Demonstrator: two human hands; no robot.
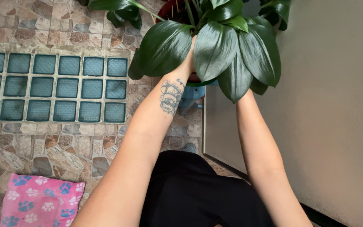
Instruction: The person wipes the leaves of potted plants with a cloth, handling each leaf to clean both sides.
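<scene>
The stone floor (pixel 64 155) spreads below and left of both hands, with a panel of 18 glass blocks (pixel 54 87) set in it. Just above the hands sits the plant (pixel 215 50), its big leaves covering them. The left hand (pixel 188 56) reaches among the leaves; its grip cannot be told. The right hand is hidden behind foliage. A pink blanket (pixel 40 201) lies far below left.
</scene>
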